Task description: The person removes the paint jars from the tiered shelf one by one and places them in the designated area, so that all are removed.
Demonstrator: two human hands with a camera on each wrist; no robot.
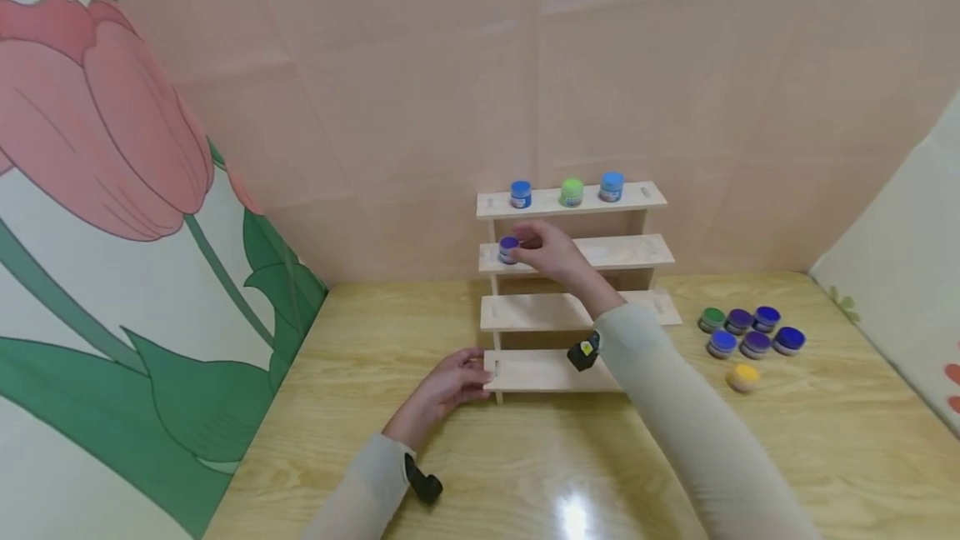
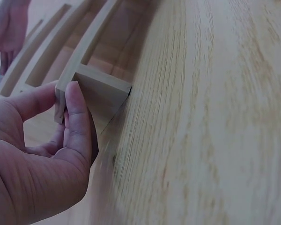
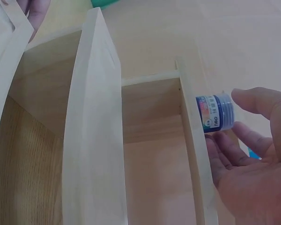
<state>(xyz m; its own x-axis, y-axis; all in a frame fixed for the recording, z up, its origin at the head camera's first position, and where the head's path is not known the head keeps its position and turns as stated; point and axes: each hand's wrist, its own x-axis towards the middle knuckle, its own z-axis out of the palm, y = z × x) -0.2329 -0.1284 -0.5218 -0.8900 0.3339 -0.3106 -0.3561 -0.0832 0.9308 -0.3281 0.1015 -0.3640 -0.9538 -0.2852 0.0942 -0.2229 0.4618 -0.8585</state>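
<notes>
A small paint jar with a dark blue-purple top point(image 1: 508, 249) stands at the left end of the second board from the top of a stepped wooden rack point(image 1: 532, 312). My right hand point(image 1: 551, 252) pinches this jar by its lid; the right wrist view shows the thumb and index finger at opposite edges of the clear lid point(image 3: 227, 112). At the rack's lower left corner, my left hand point(image 1: 450, 382) grips the end of the bottom board point(image 2: 61, 101) between thumb and fingers. Part of the jar's right side is hidden by the right fingers.
On the top board stand a blue jar point(image 1: 521, 194), a light green jar point(image 1: 572, 192) and a light blue jar point(image 1: 611, 187). Several blue, purple and green jars point(image 1: 738, 322) are grouped on the table right of the rack, with a yellow jar point(image 1: 744, 377) in front. A pink cloth backdrop point(image 1: 405, 107) hangs behind.
</notes>
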